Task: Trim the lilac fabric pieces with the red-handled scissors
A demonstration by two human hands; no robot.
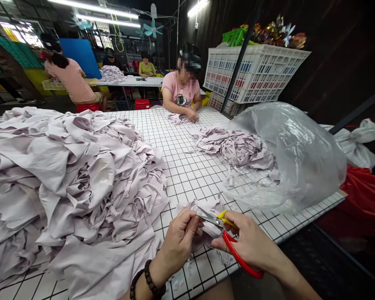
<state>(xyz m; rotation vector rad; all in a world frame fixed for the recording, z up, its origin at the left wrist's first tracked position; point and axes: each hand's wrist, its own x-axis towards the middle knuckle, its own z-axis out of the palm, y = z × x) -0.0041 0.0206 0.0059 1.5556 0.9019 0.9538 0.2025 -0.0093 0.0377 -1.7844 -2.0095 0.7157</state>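
Observation:
My right hand (248, 239) is closed round a pair of scissors (218, 223) with one yellow and one red handle; the blades stand apart and point left toward my other hand. Between thumb and fingers, my left hand (180, 233) pinches a pale lilac-grey garment (211, 206) beside the blade tips. Part of that cloth lies on the table beyond my hands, and the exact bit under my fingers is hidden. Small cloth scraps (176, 283) are scattered below my hands.
On the gridded white table (181, 179) a large heap of matching garments (81, 183) covers the left. A smaller pile (237, 148) lies by a clear plastic bag (303, 158) at right. Opposite sits a person (183, 89) handling cloth. White crates (253, 73) stand behind the bag.

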